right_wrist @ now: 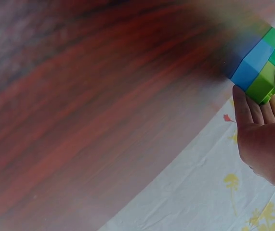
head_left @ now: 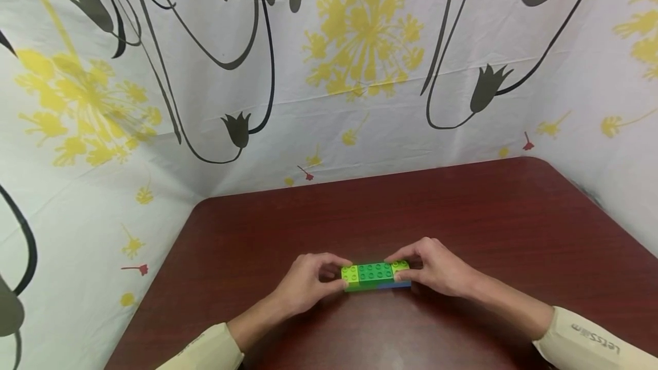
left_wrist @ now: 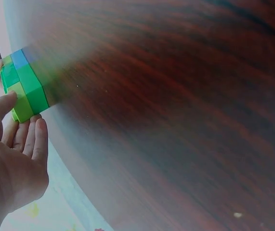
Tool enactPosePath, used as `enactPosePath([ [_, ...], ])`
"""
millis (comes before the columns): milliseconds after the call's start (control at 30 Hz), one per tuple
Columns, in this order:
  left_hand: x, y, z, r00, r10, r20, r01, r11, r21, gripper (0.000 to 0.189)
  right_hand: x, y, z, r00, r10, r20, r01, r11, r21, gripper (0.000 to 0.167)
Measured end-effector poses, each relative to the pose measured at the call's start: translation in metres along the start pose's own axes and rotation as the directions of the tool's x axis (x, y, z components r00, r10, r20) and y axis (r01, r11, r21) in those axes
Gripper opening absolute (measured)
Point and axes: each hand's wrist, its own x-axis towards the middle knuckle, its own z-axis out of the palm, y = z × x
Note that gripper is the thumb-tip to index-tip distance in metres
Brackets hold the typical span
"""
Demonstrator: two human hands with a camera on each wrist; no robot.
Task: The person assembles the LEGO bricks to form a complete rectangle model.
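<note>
A two-layer block of toy building bricks [head_left: 375, 272] lies on the table between both hands. Its top layer has a green brick [head_left: 376, 271] in the middle and a lime brick at each end, studs up. Below, a green brick [left_wrist: 33, 89] forms the left part and a blue brick [right_wrist: 254, 65] the right. My left hand [head_left: 308, 283] pinches the left end, thumb on the near side and fingers on the far side. The right hand [head_left: 437, 267] grips the right end the same way, its thumb covering part of the lime brick there.
The dark red-brown table [head_left: 288, 221] has rounded far corners. White cloth [head_left: 329, 119] printed with flowers hangs behind it and along its sides. Pale sleeves [head_left: 591, 338] cover both forearms.
</note>
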Motion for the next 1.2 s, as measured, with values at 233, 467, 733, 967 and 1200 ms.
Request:
enactPosePath([
  [233,-0.0007,0.0011,0.0021,1.0,-0.007,-0.004,0.007,1.0,0.007,0.03,0.0002,0.0001,-0.0001,1.0,0.006,0.0,-0.006,1.0,-0.005,0.028],
  [467,-0.0012,0.0032,0.0026,1.0,-0.009,-0.009,0.009,0.999,0.033,0.03,0.0001,0.0005,0.0003,1.0,0.012,0.001,-0.012,1.0,-0.002,0.029],
  [733,-0.0034,0.0048,0.0013,1.0,-0.02,-0.007,0.02,0.999,0.027,0.031,0.0006,0.0008,0.0029,1.0,0.018,-0.019,-0.018,1.0,-0.002,0.032],
  [967,-0.0014,0.0023,-0.001,1.0,-0.022,0.004,0.022,1.0,0.007,0.031,-0.0003,0.0009,0.0059,0.999,0.03,-0.027,-0.03,1.0,-0.006,0.033],
  [1200,-0.002,0.0017,-0.0018,1.0,-0.019,0.011,0.019,1.0,-0.003,0.031,-0.0009,0.0002,0.0051,1.0,0.022,-0.015,-0.022,1.0,-0.01,0.033],
])
